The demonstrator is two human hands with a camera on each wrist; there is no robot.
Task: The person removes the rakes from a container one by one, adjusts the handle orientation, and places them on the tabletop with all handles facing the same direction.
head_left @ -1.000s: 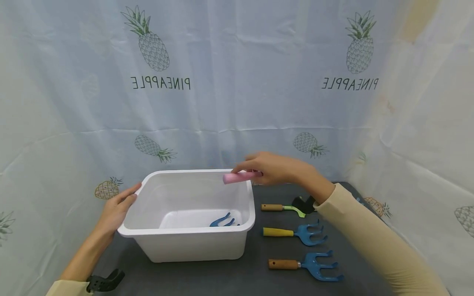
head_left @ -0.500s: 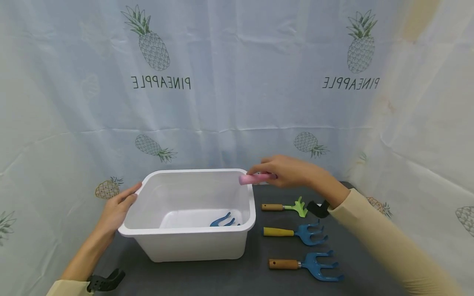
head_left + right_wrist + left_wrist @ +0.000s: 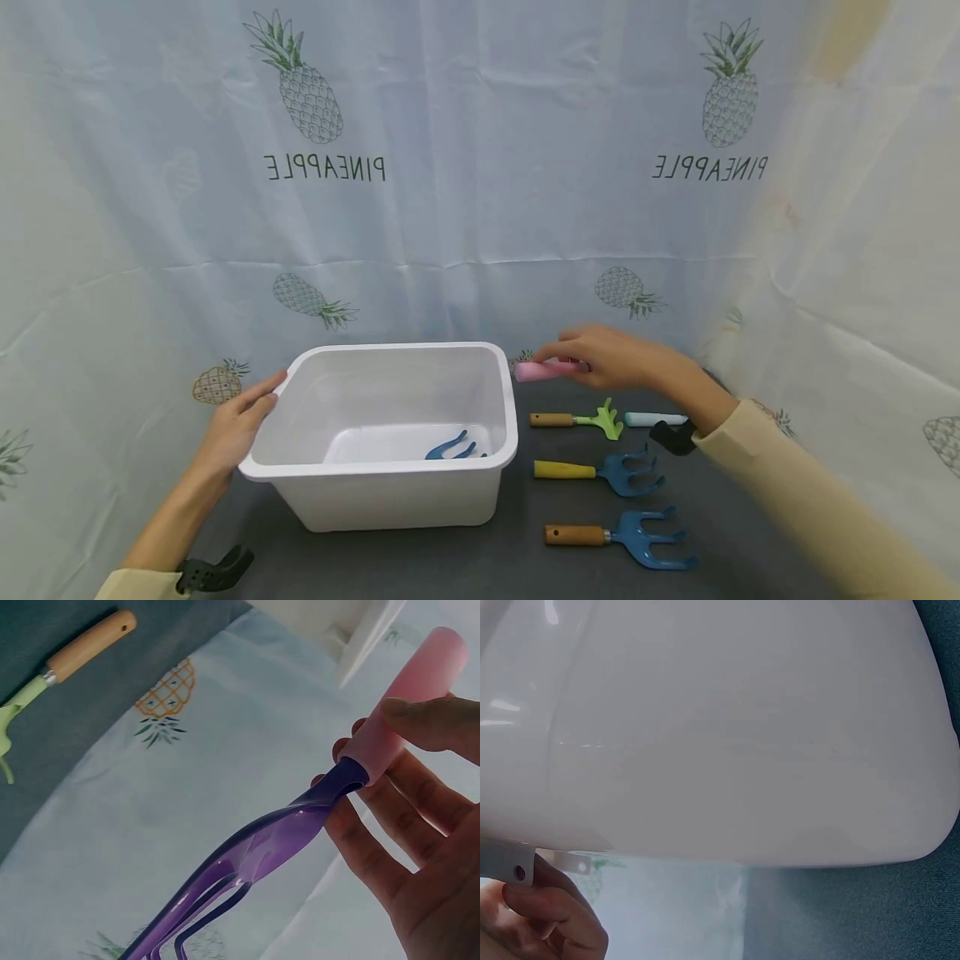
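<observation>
My right hand (image 3: 611,357) grips a hand rake by its pink handle (image 3: 551,369), in the air just right of the white plastic basin (image 3: 397,492). In the right wrist view the rake's purple head (image 3: 281,844) points down and left, and thumb and fingers close round the handle. My left hand (image 3: 236,429) holds the basin's left rim. Its fingers (image 3: 562,907) curl at the rim in the left wrist view. Inside the basin, the blue tines of a fork (image 3: 452,447) show near the right front corner; the rest of it is hidden by the front wall.
Right of the basin lie a green hand rake (image 3: 600,419) with a wooden handle, a blue fork (image 3: 626,477) with a yellow handle and another blue fork (image 3: 645,537) with a wooden handle. A pale blue handle (image 3: 654,419) shows partly behind the right wrist. A pineapple-print curtain (image 3: 465,208) hangs behind.
My right hand has moved right and slightly down with the pink-handled rake, from above the basin's right rim to beyond it. The pale blue handle has come into view. The left hand has stayed put.
</observation>
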